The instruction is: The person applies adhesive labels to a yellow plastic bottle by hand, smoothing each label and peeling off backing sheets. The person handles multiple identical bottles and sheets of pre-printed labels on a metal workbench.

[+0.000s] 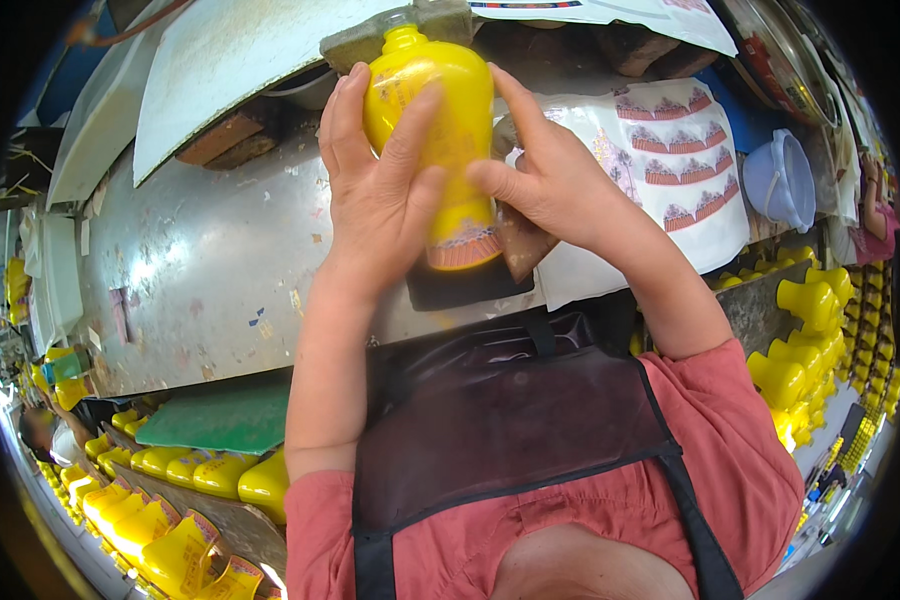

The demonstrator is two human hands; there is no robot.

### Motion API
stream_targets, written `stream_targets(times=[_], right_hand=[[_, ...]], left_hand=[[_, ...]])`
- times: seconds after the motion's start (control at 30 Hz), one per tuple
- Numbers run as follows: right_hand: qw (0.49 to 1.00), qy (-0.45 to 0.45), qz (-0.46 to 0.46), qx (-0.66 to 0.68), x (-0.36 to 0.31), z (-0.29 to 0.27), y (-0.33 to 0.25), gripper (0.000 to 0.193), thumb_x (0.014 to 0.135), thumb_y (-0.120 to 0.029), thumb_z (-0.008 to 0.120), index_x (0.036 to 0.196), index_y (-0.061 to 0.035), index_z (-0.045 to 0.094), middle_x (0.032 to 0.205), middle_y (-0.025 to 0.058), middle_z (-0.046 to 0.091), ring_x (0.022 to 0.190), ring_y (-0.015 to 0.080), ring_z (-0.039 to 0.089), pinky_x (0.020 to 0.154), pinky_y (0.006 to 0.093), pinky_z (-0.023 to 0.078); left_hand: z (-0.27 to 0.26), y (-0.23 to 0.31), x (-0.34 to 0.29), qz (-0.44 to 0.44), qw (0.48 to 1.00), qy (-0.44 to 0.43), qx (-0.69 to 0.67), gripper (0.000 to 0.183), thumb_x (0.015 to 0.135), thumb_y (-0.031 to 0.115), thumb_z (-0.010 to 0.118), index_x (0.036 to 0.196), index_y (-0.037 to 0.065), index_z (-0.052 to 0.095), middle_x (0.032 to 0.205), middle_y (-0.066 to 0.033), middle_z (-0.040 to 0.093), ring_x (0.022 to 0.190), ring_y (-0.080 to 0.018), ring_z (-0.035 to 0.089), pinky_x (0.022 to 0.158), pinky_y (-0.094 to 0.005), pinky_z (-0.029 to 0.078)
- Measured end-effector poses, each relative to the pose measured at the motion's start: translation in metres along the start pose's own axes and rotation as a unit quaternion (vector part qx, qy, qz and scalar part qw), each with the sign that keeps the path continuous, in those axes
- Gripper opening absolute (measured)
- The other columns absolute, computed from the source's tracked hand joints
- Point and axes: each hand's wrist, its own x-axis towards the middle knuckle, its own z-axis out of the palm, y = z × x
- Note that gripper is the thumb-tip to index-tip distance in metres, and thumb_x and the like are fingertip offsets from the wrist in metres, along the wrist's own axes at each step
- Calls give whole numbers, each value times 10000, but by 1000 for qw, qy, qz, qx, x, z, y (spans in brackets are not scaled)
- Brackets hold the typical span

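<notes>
A glossy yellow bottle-shaped vase (450,110) lies tilted in front of me, its narrow neck pointing away. Around its base runs a patterned red-and-blue band, and faint printed marks show on its body. My left hand (385,170) holds it from the left, with fingers and thumb laid over its front. On the other side my right hand (550,170) grips it, the thumb on the front and the forefinger along the shoulder. A grey block (352,47) is by the neck. Beneath the base is a dark pad (470,290).
Decal sheets (660,180) lie on the metal table (210,270) to the right, beside a pale blue bucket (782,185). Yellow vases stand on racks at right (805,350) and lower left (175,545). A green board (215,418) lies below the table edge. Other people are at both sides.
</notes>
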Motion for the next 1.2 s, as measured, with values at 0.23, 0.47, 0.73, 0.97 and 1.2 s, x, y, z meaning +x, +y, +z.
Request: stream_targets(times=[0.23, 0.47, 0.73, 0.97, 1.2], right_hand=[[999, 7, -27, -39, 2, 5, 0, 1037, 889, -509, 727, 1586, 23, 173, 1111, 363, 666, 1040, 501, 669, 873, 488, 542], [999, -9, -17, -44, 4, 4, 7, 1009, 907, -496, 705, 1586, 18, 163, 1051, 367, 670, 990, 508, 674, 842, 501, 541], [999, -15, 1, -42, -2, 3, -3, 1058, 884, -499, 725, 1595, 18, 135, 1062, 356, 675, 1006, 494, 680, 854, 488, 546], [998, -1, -27, -56, 1, 9, -2, 1144, 834, -505, 770, 1599, 27, 108, 1115, 352, 670, 1037, 491, 680, 901, 471, 543], [999, -38, -31, -7, 2, 2, 12, 1114, 851, -476, 765, 1616, -14, 100, 1164, 354, 655, 1076, 495, 665, 928, 456, 533]], left_hand=[[6, -1, 0, 3, 1000, 17, -9, 582, 861, 211, 639, 1440, 218, 578, 1606, -200, 242, 1468, -452, 259, 1218, -525, 272], [9, 1, 0, 5, 1000, 27, -3, 610, 856, 255, 669, 1453, 225, 550, 1594, -197, 247, 1464, -455, 263, 1211, -530, 279], [11, -11, -5, 10, 995, 34, -97, 706, 906, 242, 600, 1579, 161, 403, 1669, -212, 134, 1517, -443, 200, 1232, -521, 224], [19, -12, -9, 1, 994, 33, -108, 744, 900, 192, 564, 1609, 167, 341, 1673, -219, 121, 1529, -454, 175, 1240, -518, 208], [19, -14, -10, 13, 993, 43, -105, 752, 900, 191, 558, 1611, 133, 323, 1675, -232, 135, 1532, -455, 187, 1244, -508, 207]])
